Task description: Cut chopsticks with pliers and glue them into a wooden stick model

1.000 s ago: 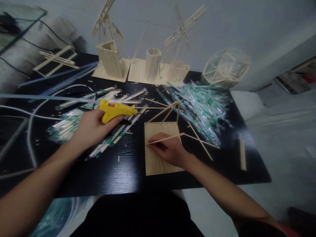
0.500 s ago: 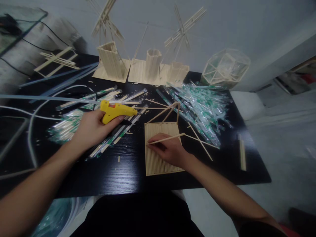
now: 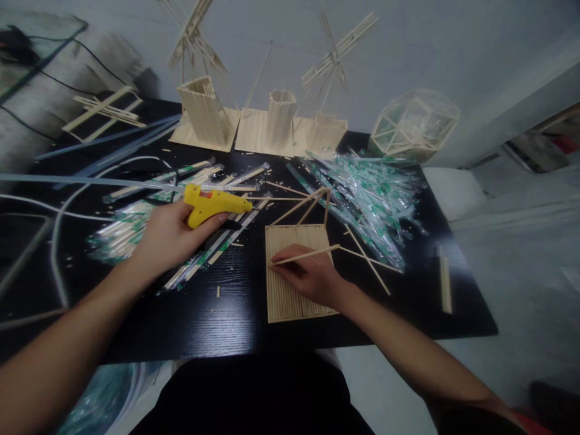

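Observation:
My left hand [image 3: 170, 235] grips a yellow glue gun [image 3: 212, 203] above the black table [image 3: 217, 320], its nozzle pointing right toward a square panel of wooden sticks [image 3: 290, 296]. My right hand [image 3: 310, 277] rests on that panel and pinches a thin wooden stick [image 3: 303, 255] that lies across the panel's upper part. A small triangular frame of sticks [image 3: 308, 206] rises from the panel's far edge.
Several stick windmill models [image 3: 203, 109] on wooden bases stand at the back, with a polyhedral stick frame [image 3: 412, 124] at the back right. A heap of clear green-printed wrappers [image 3: 367, 187] lies right of the panel. Wrapped sticks [image 3: 122, 232] and cables [image 3: 67, 205] lie at the left.

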`<state>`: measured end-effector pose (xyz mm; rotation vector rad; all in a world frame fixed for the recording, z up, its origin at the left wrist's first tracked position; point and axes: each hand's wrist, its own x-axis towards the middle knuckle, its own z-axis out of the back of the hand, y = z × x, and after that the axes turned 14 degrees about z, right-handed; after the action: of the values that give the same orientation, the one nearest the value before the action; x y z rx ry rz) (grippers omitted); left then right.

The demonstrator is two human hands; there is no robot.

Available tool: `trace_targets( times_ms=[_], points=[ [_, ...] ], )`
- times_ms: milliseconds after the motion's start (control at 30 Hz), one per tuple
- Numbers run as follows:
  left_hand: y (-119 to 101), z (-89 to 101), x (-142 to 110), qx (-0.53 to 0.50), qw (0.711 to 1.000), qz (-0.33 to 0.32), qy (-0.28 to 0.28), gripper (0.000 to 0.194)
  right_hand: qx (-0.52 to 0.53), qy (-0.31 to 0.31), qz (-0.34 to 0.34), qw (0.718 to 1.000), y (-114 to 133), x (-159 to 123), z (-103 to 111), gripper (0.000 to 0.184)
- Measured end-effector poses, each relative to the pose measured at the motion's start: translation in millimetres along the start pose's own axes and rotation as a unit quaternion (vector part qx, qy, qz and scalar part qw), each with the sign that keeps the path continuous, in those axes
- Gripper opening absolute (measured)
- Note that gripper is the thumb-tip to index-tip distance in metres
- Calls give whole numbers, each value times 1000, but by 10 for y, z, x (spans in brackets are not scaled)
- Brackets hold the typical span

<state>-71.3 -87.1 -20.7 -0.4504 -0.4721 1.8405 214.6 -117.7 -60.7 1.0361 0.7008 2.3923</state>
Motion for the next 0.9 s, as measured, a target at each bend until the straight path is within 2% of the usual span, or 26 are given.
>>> trace_targets(
  times_ms=[900],
  points=[
    [-24, 18, -7, -1, 1000, -3, 5, 48, 4, -5, 5, 1000, -1, 7, -3, 6]
  ],
)
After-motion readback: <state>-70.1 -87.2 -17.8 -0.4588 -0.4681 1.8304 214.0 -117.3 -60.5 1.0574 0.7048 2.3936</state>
